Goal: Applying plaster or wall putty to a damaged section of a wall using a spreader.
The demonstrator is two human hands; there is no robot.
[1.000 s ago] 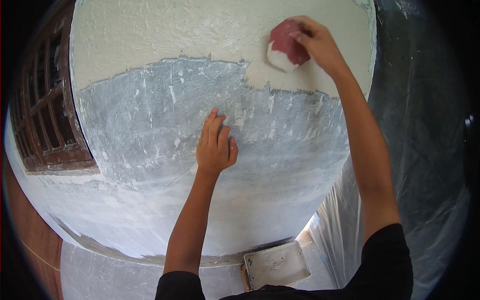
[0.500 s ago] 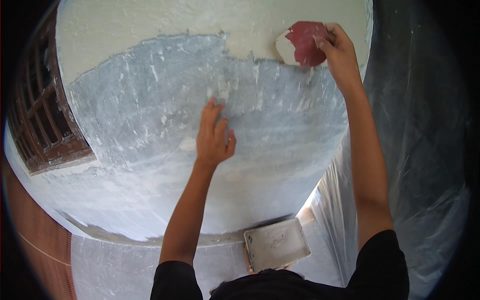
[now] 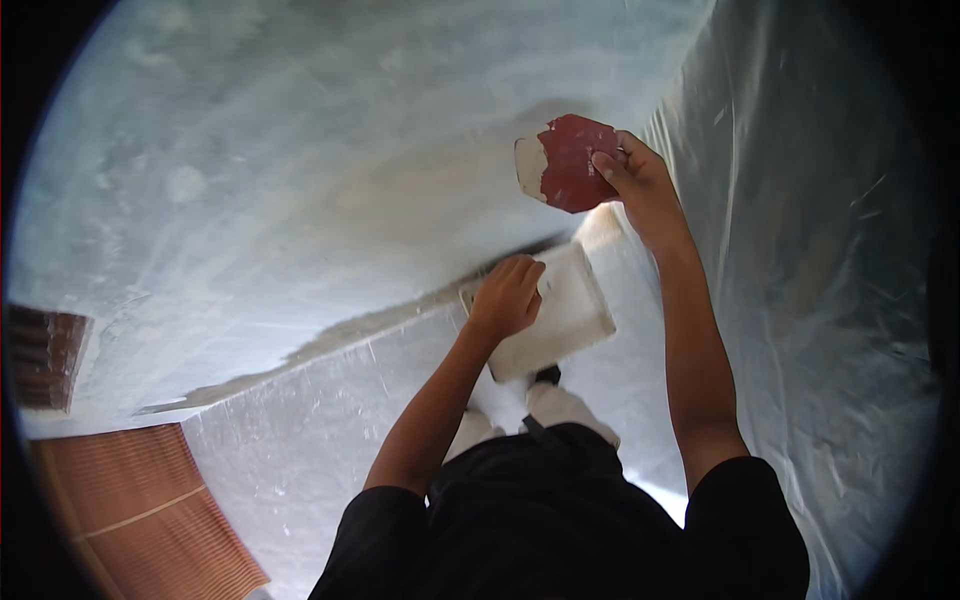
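My right hand [image 3: 645,190] grips a dark red, flat putty spreader [image 3: 585,170] by its right edge, thumb on top. Off-white putty covers the spreader's left end in a ragged patch. It is held up in front of the lower wall, above the far right corner of a pale rectangular tray [image 3: 580,300]. My left hand [image 3: 508,298] appears over the tray's left side, its fingers loosely bent with nothing visible in them. Whether it touches the tray I cannot tell.
The grey, smeared wall [image 3: 300,170] fills the far side. Clear plastic sheeting [image 3: 800,280] hangs on the right. A reddish-brown ribbed mat [image 3: 150,500] lies at the lower left, below a brown window frame [image 3: 45,355]. Grey sheeting [image 3: 300,450] covers the floor.
My view has tipped down from the upper wall to the tray and floor. The spreader has come away from the putty-coated wall in my right hand. My left hand has moved down over the tray.
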